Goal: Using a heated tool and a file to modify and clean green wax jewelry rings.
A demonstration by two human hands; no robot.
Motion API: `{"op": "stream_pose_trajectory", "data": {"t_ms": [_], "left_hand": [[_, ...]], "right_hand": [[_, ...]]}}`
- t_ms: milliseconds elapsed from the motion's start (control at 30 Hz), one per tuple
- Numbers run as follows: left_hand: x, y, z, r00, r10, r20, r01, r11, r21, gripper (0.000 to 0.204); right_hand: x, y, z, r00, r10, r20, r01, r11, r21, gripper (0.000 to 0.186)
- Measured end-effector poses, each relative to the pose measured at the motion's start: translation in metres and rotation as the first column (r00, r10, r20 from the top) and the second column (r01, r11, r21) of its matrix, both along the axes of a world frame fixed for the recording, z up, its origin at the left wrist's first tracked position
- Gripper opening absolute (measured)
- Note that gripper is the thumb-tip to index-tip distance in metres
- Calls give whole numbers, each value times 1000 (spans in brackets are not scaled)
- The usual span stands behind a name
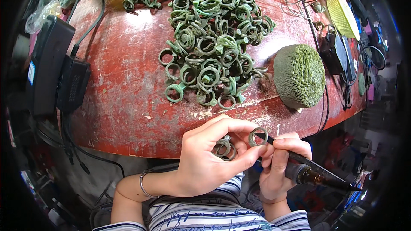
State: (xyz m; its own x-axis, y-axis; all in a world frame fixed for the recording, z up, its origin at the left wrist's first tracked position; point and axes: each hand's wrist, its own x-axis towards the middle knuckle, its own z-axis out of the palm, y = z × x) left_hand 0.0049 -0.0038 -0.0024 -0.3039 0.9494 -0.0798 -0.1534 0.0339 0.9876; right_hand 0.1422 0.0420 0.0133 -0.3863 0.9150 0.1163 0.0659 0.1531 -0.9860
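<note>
One ring (251, 137) is pinched in the left hand (214, 156), beside the right hand (276, 172) gripping a dark tool (316, 166).

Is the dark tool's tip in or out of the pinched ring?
In, apparently: the dark tool ends inside the opening of the ring pinched by the left hand. Contact with its inner edge: cannot tell.

Close head-high fisheye view, downward onto red table (124, 85)

There are dozens of rings (227, 41) and one green block (299, 77)
</note>
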Motion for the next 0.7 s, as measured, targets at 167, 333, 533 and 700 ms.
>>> {"op": "stream_pose_trajectory", "data": {"t_ms": [167,333,533,700], "left_hand": [[-1,0,-1,999,-15,-43,15,1000,-1,27],[0,0,-2,1000,-10,-22,10,1000,0,26],[0,1,-1,1000,-6,-21,6,1000,-5,26],[0,1,-1,1000,1,1,-1,1000,-17,26]], "right_hand": [[4,5,5,995,28,101,-32,999,42,8],[4,10,6,993,29,111,-34,998,51,12],[5,11,5,994,35,101,-40,998,50,11],[5,12,5,995,43,86,-46,998,41,11]]}}
